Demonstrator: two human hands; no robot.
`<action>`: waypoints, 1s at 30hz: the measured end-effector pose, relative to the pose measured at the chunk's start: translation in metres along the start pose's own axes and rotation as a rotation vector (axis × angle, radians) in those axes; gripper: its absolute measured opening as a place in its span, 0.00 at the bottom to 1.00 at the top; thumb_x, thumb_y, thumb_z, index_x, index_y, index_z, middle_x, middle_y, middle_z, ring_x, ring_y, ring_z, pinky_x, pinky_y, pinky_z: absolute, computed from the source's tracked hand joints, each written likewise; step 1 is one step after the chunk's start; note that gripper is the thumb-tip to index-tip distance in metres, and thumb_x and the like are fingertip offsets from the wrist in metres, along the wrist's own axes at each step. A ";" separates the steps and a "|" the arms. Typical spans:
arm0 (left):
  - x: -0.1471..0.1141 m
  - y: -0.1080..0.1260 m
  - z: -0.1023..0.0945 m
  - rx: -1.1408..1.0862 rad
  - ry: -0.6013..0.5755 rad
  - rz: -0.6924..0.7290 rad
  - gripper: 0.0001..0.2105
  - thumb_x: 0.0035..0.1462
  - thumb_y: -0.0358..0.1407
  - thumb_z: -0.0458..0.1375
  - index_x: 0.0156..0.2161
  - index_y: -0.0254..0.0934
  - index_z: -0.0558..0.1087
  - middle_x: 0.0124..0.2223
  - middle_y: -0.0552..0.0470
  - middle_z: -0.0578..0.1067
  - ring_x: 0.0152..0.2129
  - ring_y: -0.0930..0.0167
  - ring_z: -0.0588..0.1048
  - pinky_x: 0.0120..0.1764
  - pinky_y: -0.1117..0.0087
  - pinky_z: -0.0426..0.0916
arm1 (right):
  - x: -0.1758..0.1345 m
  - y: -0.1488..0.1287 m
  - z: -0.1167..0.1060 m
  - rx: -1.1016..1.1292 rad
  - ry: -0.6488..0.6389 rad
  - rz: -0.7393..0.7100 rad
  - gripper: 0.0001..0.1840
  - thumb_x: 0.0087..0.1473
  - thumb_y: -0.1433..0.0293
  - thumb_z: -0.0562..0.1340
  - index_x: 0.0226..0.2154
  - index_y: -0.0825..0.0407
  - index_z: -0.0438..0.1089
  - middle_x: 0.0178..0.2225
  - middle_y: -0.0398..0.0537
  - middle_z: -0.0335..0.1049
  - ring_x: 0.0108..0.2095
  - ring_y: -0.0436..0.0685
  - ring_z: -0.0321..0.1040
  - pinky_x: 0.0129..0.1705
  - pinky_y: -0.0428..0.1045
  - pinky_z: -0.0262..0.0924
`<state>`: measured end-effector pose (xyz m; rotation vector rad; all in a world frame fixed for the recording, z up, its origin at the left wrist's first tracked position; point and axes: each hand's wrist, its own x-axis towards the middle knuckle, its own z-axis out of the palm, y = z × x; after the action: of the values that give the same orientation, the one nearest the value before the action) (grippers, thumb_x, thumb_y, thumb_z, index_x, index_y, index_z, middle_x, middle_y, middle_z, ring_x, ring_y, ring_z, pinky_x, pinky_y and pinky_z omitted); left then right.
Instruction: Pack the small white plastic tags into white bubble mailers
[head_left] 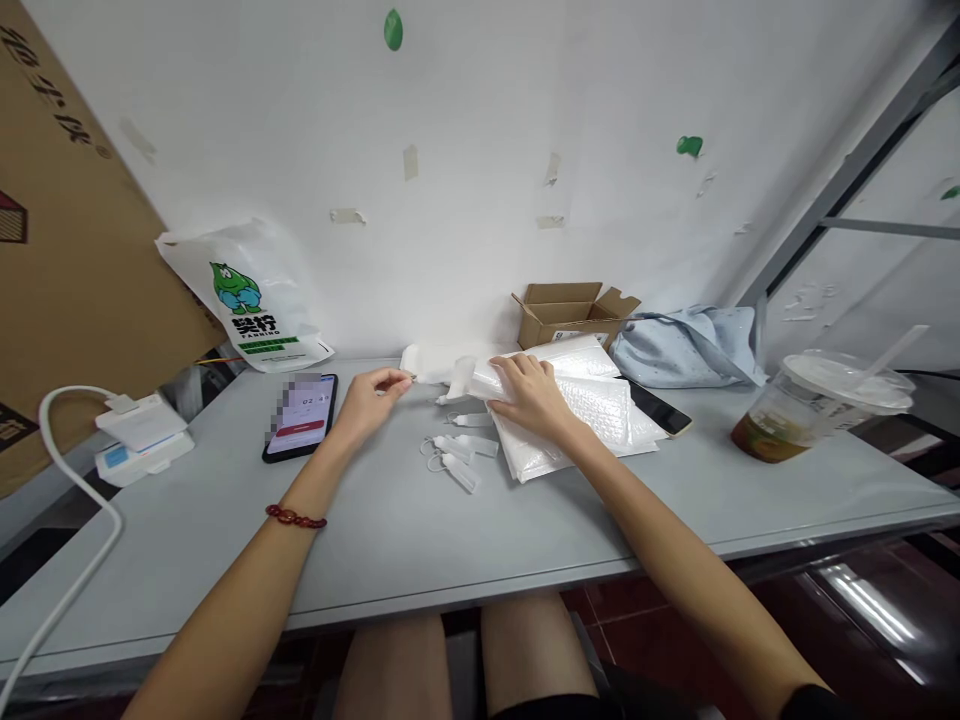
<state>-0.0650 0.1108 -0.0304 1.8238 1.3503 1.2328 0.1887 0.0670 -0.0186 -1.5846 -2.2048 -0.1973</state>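
My right hand (527, 392) lies over the left end of a white bubble mailer (600, 400), its fingers curled on the raised edge. More bubble mailers are fanned out beneath it. My left hand (373, 400) is closed in a pinch, thumb against forefinger, beside some white paper or wrapping (431, 362). Whatever sits in that pinch is too small to make out. Between the hands lie several small clear plastic bottles (459, 472) with white caps and thin loops. Some of them lie close to the mailers' left edge.
A phone (300, 418) lies left, near a white charger (142, 430) with a cable. A plastic bag (247, 300) leans on the wall. Behind the mailers stand an open cardboard box (566, 318) and a blue cloth bag (690, 350). A dark phone (660, 410) and drink cup (802, 410) are right.
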 end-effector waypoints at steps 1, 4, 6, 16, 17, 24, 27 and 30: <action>-0.002 0.003 0.003 0.001 -0.019 0.006 0.13 0.45 0.44 0.60 0.29 0.36 0.76 0.32 0.49 0.77 0.30 0.68 0.71 0.37 0.69 0.63 | -0.001 -0.001 -0.001 0.015 -0.009 -0.011 0.26 0.52 0.66 0.61 0.54 0.52 0.59 0.48 0.56 0.64 0.49 0.65 0.58 0.49 0.57 0.49; -0.008 0.012 0.012 -0.007 -0.083 -0.001 0.12 0.45 0.44 0.60 0.27 0.36 0.76 0.30 0.49 0.78 0.30 0.67 0.72 0.37 0.67 0.64 | -0.003 -0.007 -0.004 0.055 -0.028 -0.051 0.26 0.52 0.65 0.61 0.54 0.52 0.59 0.47 0.55 0.65 0.48 0.64 0.59 0.48 0.56 0.50; -0.012 0.016 0.018 -0.026 -0.119 -0.012 0.11 0.44 0.43 0.61 0.27 0.36 0.78 0.31 0.48 0.79 0.30 0.66 0.73 0.37 0.66 0.65 | -0.004 -0.011 -0.005 0.055 -0.031 -0.075 0.26 0.52 0.65 0.62 0.53 0.51 0.59 0.46 0.55 0.65 0.48 0.64 0.59 0.48 0.56 0.50; -0.023 0.022 0.035 -0.110 -0.203 -0.045 0.09 0.46 0.38 0.62 0.32 0.38 0.81 0.34 0.51 0.81 0.31 0.65 0.75 0.35 0.67 0.66 | -0.006 -0.020 -0.003 -0.018 -0.042 -0.162 0.24 0.52 0.66 0.62 0.52 0.52 0.61 0.45 0.54 0.65 0.45 0.62 0.59 0.47 0.55 0.50; -0.025 0.023 0.036 -0.093 -0.208 -0.020 0.09 0.47 0.38 0.61 0.32 0.39 0.81 0.33 0.52 0.80 0.30 0.66 0.75 0.34 0.68 0.66 | -0.007 -0.021 -0.003 -0.011 -0.047 -0.168 0.24 0.52 0.66 0.62 0.52 0.53 0.61 0.45 0.54 0.65 0.45 0.62 0.59 0.47 0.55 0.50; -0.027 0.031 0.034 -0.076 -0.199 0.095 0.12 0.53 0.39 0.56 0.37 0.39 0.80 0.35 0.52 0.79 0.33 0.67 0.74 0.34 0.69 0.65 | -0.006 -0.019 -0.003 -0.003 -0.006 -0.188 0.24 0.54 0.66 0.61 0.53 0.51 0.60 0.46 0.55 0.64 0.46 0.63 0.59 0.48 0.56 0.49; -0.023 0.031 0.027 -0.057 0.007 0.009 0.14 0.50 0.40 0.59 0.41 0.36 0.77 0.33 0.50 0.79 0.33 0.67 0.74 0.37 0.68 0.66 | -0.005 -0.015 -0.004 -0.008 0.069 -0.189 0.24 0.55 0.67 0.59 0.55 0.51 0.59 0.47 0.55 0.64 0.48 0.64 0.58 0.49 0.57 0.50; -0.019 0.030 0.022 -0.105 0.082 -0.051 0.20 0.46 0.43 0.63 0.44 0.35 0.73 0.37 0.48 0.77 0.34 0.67 0.73 0.34 0.69 0.66 | -0.004 -0.009 -0.004 0.034 0.152 -0.218 0.24 0.57 0.67 0.58 0.56 0.50 0.58 0.48 0.56 0.63 0.49 0.64 0.58 0.50 0.58 0.53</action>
<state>-0.0337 0.0843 -0.0210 1.6739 1.3409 1.3385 0.1822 0.0594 -0.0150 -1.2659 -2.2449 -0.3301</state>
